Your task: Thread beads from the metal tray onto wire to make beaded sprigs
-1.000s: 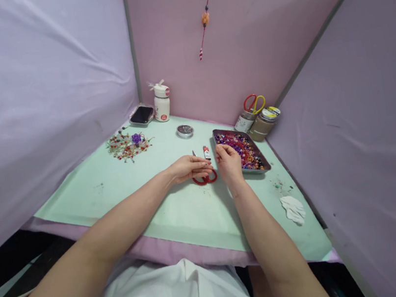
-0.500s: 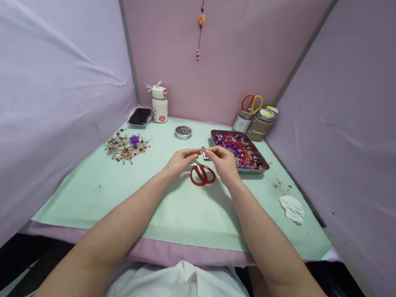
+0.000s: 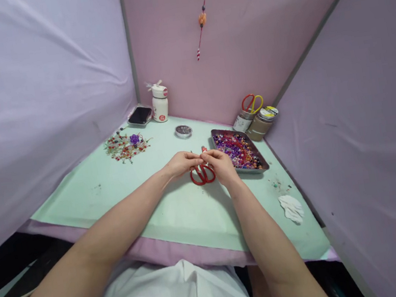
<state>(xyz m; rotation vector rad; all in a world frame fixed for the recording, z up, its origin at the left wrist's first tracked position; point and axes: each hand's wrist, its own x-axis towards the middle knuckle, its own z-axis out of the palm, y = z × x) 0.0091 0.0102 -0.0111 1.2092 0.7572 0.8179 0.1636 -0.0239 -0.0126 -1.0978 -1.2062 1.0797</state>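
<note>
Whether the fingertips of the left hand (image 3: 183,163) and the right hand (image 3: 221,163), close together, pinch anything is too small to tell. The hands cover most of the blades of the red-handled scissors (image 3: 203,173) and the lower part of a lighter (image 3: 204,149). The right hand also hides part of the metal tray (image 3: 257,171). Small print on the white bottle (image 3: 160,108) is unreadable; the bottom edge cuts off the right arm (image 3: 267,242).
</note>
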